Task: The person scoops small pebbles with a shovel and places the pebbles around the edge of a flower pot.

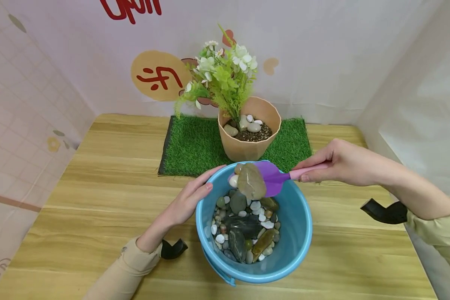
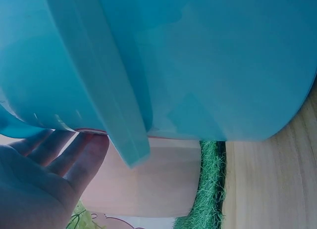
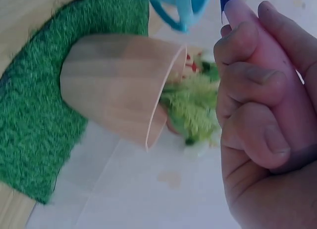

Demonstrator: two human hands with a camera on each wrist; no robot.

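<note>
My right hand (image 1: pixel 346 162) grips the pink handle (image 3: pixel 267 66) of a toy shovel with a purple blade (image 1: pixel 273 178). On the blade lie a large tan stone (image 1: pixel 251 182) and a couple of smaller pebbles, held over the far part of a light blue bucket (image 1: pixel 303 233). Dark, brown and white stones (image 1: pixel 243 227) cover the bucket's bottom. At the bucket's left side, my left hand (image 1: pixel 189 200) rests against the rim with fingers extended; the left wrist view shows those fingers (image 2: pixel 81 162) touching the outer wall below the rim.
Behind the bucket, a peach flowerpot (image 1: pixel 243 148) stands on a green turf mat (image 1: pixel 195 146). It holds soil, several stones and a white-flowered plant (image 1: pixel 225 77). The bucket's handle (image 1: pixel 219 271) hangs at its front left. A printed cloth backdrop (image 1: pixel 322 62) encloses the wooden table (image 1: pixel 108 175).
</note>
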